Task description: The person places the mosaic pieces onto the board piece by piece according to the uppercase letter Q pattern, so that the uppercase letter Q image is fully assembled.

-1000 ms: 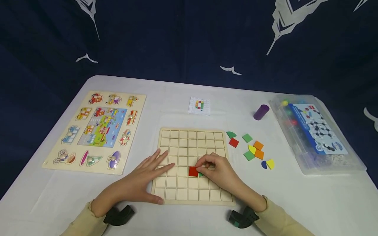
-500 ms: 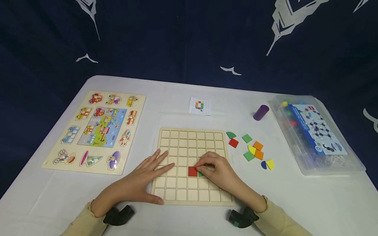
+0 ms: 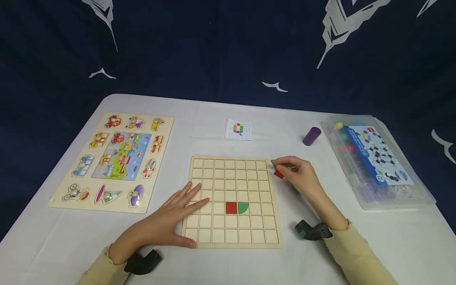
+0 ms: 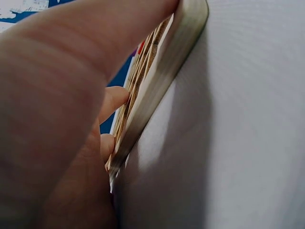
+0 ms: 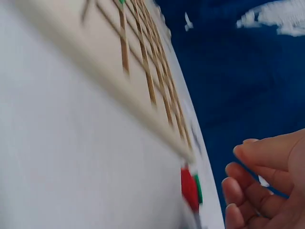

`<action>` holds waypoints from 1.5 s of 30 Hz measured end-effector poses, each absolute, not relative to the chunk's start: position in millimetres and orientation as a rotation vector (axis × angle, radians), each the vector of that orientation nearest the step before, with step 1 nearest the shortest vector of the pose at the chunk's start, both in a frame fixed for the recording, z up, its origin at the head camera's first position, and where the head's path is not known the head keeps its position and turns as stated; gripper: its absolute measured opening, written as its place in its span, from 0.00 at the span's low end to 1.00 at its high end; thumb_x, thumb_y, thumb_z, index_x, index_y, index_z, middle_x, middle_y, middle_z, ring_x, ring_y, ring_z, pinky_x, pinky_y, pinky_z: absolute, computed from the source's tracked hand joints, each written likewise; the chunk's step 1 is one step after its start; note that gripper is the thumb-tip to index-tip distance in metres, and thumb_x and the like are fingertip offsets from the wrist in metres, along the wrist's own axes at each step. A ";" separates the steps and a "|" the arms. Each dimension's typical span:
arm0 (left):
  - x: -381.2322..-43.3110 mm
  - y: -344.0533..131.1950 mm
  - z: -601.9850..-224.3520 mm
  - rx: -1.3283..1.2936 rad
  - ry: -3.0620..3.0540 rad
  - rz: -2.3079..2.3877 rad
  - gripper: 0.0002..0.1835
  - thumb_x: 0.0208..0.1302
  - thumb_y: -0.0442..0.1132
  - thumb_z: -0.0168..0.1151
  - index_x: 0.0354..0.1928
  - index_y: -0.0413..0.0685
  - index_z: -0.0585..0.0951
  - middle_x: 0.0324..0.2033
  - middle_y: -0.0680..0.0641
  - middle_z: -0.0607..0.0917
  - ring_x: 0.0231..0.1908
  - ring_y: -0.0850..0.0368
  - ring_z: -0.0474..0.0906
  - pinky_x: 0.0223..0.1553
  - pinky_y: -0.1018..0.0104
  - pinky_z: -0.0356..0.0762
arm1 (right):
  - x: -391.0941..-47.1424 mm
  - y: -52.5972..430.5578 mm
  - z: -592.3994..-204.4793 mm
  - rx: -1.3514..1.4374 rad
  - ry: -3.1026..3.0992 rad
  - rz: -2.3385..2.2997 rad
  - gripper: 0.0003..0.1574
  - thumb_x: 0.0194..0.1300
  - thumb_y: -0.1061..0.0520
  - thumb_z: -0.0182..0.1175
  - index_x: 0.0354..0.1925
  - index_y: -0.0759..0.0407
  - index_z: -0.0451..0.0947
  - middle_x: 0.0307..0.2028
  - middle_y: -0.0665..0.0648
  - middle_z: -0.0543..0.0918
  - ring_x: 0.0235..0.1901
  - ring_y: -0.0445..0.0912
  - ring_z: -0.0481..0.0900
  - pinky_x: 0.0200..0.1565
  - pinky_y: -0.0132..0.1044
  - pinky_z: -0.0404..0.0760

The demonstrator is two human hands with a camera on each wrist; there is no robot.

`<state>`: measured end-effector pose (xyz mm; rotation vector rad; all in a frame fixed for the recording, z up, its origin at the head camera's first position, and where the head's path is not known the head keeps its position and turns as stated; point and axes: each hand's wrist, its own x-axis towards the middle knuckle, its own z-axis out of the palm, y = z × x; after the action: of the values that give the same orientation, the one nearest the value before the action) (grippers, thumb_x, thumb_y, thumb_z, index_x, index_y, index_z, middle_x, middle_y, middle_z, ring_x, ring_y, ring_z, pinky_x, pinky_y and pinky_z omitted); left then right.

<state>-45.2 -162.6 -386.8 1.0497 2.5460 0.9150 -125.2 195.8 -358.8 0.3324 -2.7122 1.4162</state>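
A wooden grid board (image 3: 218,236) lies in front of the person, with a red square tile (image 3: 231,208) and a green quarter-circle tile (image 3: 243,208) side by side in its cells. Fingers spread, the left hand (image 3: 162,223) rests on the board's left side; its thumb is at the near left corner. Past the board's right edge, the right hand (image 3: 303,176) hovers at a loose red square (image 3: 279,174) and a loose green quarter-circle (image 3: 273,162), partly covering both. In the right wrist view its fingers are loosely bent, apart from the loose red square (image 5: 189,190), with nothing between them.
Behind the board lies a pattern card (image 3: 238,130). A picture peg puzzle (image 3: 149,190) lies at the left. To the right are a purple cylinder (image 3: 311,136) and a clear plastic case (image 3: 388,198). Other loose tiles are mostly hidden behind the right hand.
The right hand has left the green quarter-circle on the board and moved right and away to the loose tiles. The left hand has stayed in place.
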 end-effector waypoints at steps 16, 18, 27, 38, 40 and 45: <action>-47.2 -163.1 -386.8 1.057 2.551 0.873 0.55 0.42 0.63 0.71 0.72 0.54 0.57 0.72 0.47 0.39 0.69 0.48 0.26 0.64 0.44 0.36 | -131.1 214.1 -370.9 0.255 -2.869 1.031 0.13 0.55 0.65 0.66 0.40 0.69 0.82 0.38 0.64 0.80 0.39 0.55 0.77 0.41 0.47 0.72; -47.3 -163.7 -386.4 1.057 2.554 0.874 0.55 0.42 0.62 0.71 0.72 0.54 0.57 0.72 0.47 0.39 0.69 0.48 0.27 0.64 0.44 0.36 | -131.0 212.6 -371.3 0.267 -2.872 1.007 0.12 0.54 0.65 0.67 0.39 0.68 0.82 0.38 0.63 0.79 0.38 0.55 0.76 0.40 0.48 0.72; -47.3 -165.6 -385.7 1.047 2.551 0.875 0.55 0.42 0.61 0.72 0.72 0.53 0.57 0.72 0.47 0.39 0.69 0.48 0.27 0.64 0.45 0.36 | -130.9 207.0 -370.4 0.357 -2.849 0.944 0.12 0.51 0.67 0.68 0.37 0.68 0.80 0.36 0.63 0.79 0.37 0.56 0.75 0.41 0.50 0.72; -48.0 -165.7 -387.3 1.087 2.540 0.912 0.54 0.44 0.62 0.70 0.72 0.50 0.57 0.72 0.44 0.40 0.69 0.45 0.28 0.63 0.43 0.37 | -128.9 202.5 -370.4 0.400 -2.812 0.905 0.13 0.50 0.70 0.68 0.34 0.64 0.76 0.23 0.55 0.79 0.24 0.48 0.74 0.28 0.41 0.71; -47.7 -165.2 -387.5 1.083 2.540 0.912 0.54 0.44 0.62 0.70 0.72 0.51 0.57 0.72 0.45 0.40 0.69 0.46 0.28 0.63 0.43 0.37 | -128.7 202.9 -368.6 0.400 -2.805 0.944 0.11 0.51 0.71 0.67 0.32 0.64 0.76 0.23 0.55 0.79 0.23 0.47 0.75 0.27 0.37 0.72; -47.4 -164.1 -388.3 1.070 2.535 0.905 0.54 0.44 0.62 0.71 0.72 0.52 0.57 0.72 0.47 0.39 0.69 0.47 0.27 0.64 0.44 0.36 | -129.2 203.5 -362.2 0.410 -2.783 1.030 0.06 0.55 0.70 0.65 0.32 0.64 0.79 0.27 0.56 0.83 0.26 0.47 0.79 0.27 0.30 0.74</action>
<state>-47.4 -164.1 -388.3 1.0701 2.5351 0.9052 -129.2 203.5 -362.2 0.4102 -2.7827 1.0296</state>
